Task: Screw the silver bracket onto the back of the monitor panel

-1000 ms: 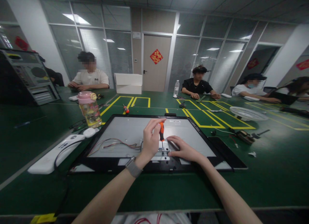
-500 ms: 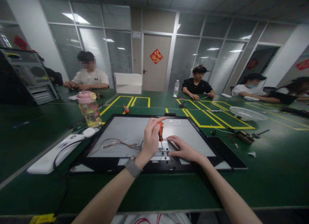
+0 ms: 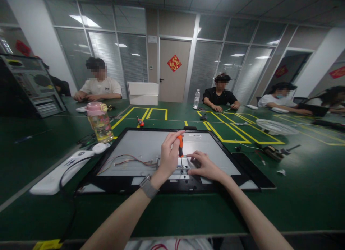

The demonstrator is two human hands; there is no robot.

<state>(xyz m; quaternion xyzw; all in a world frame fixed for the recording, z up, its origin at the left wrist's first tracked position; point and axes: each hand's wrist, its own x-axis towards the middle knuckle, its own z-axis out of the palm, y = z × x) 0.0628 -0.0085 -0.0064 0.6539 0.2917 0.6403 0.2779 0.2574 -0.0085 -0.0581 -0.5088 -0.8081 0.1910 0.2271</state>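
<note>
An orange and black screwdriver (image 3: 180, 146) stands nearly upright with its shaft pointing down, and my left hand (image 3: 170, 153) is closed around its handle. Its tip meets a small metal bracket (image 3: 183, 176) near the front middle of a flat display panel (image 3: 140, 142), which lies with its grey metal back up in a black frame. My right hand (image 3: 203, 165) rests on the panel just right of the bracket, thumb and fingers apart, with the fingertips close to the screwdriver's shaft. Thin coloured wires (image 3: 126, 158) run left from the bracket.
Left of the panel are a white power bank-like case (image 3: 59, 174) with a black cable and a pink-lidded bottle (image 3: 99, 122). A black phone-like slab (image 3: 253, 171) touches the right side. Farther off are a white round basket (image 3: 276, 126), a computer tower (image 3: 32, 86) and several seated people.
The screwdriver's handle has turned or tilted slightly in my left hand. My right fingers have shifted a little; the panel stays in place.
</note>
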